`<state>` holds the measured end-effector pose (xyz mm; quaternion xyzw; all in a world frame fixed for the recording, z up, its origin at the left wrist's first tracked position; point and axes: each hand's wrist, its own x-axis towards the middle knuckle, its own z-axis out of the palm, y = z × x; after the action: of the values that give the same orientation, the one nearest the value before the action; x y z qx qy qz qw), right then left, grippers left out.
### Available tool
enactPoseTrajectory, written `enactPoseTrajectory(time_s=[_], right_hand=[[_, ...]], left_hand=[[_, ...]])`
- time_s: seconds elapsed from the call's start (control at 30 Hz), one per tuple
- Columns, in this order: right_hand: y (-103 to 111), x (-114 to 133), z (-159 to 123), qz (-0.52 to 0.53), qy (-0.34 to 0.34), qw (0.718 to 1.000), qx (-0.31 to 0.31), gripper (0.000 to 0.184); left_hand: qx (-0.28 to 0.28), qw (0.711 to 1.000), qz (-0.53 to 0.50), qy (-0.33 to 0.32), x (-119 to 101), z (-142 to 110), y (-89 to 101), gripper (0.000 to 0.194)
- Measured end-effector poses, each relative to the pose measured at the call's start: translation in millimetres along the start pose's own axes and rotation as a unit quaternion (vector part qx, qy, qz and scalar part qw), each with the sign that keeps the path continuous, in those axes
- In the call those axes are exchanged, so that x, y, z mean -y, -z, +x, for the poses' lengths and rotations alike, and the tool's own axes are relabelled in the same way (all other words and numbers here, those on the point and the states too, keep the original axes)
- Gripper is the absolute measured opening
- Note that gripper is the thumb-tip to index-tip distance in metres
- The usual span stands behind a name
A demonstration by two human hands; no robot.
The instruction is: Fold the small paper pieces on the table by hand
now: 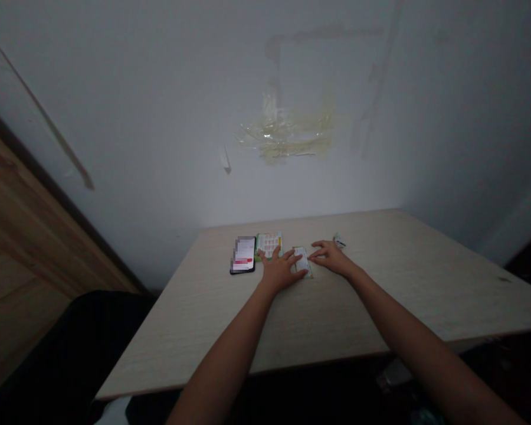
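Note:
My left hand (279, 271) lies palm down on the table with its fingers spread. Some of its fingertips rest on a small printed card (301, 260), and others reach the lower edge of a larger printed sheet (269, 243) with rows of small pictures. At the right edge of the card is my right hand (331, 257). Its thumb and a finger come together there in a pinch, while another finger stretches out above; whatever may be between the tips is too small to make out.
A phone (243, 256) with a lit screen lies left of the printed sheet. Behind my right hand sits a small crumpled scrap (338, 240). The pale wooden table (380, 230) meets a wall (159, 118) bearing old tape (287, 139). A dark shape stands at the left.

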<state>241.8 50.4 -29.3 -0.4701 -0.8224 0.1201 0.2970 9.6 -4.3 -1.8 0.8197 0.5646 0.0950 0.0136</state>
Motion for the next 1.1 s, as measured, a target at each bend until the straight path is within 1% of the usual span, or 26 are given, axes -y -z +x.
enactPoseTrajectory(time_s=[0.2, 0.6, 0.77, 0.93, 1.1], right_hand=[[-2, 5, 6, -0.032, -0.033, 0.999, -0.021, 0.017], [-6, 10, 18, -0.094, -0.094, 0.991, -0.009, 0.024], [-6, 15, 18, -0.110, -0.100, 0.989, -0.009, 0.024], [-4, 21, 17, -0.128, -0.103, 0.986, -0.006, 0.027], [-4, 27, 15, -0.155, -0.103, 0.983, -0.010, 0.029]], left_hand=[[-0.005, 1.000, -0.008, -0.002, 1, 0, -1.5, 0.062], [-0.003, 1.000, -0.013, 0.000, 0, 1, -2.0, 0.063], [0.003, 1.000, -0.012, -0.001, 0, 1, -1.5, 0.064], [-0.002, 1.000, -0.015, -0.005, 1, 1, -1.3, 0.063], [0.008, 1.000, -0.009, -0.004, 1, 1, 0.1, 0.063]])
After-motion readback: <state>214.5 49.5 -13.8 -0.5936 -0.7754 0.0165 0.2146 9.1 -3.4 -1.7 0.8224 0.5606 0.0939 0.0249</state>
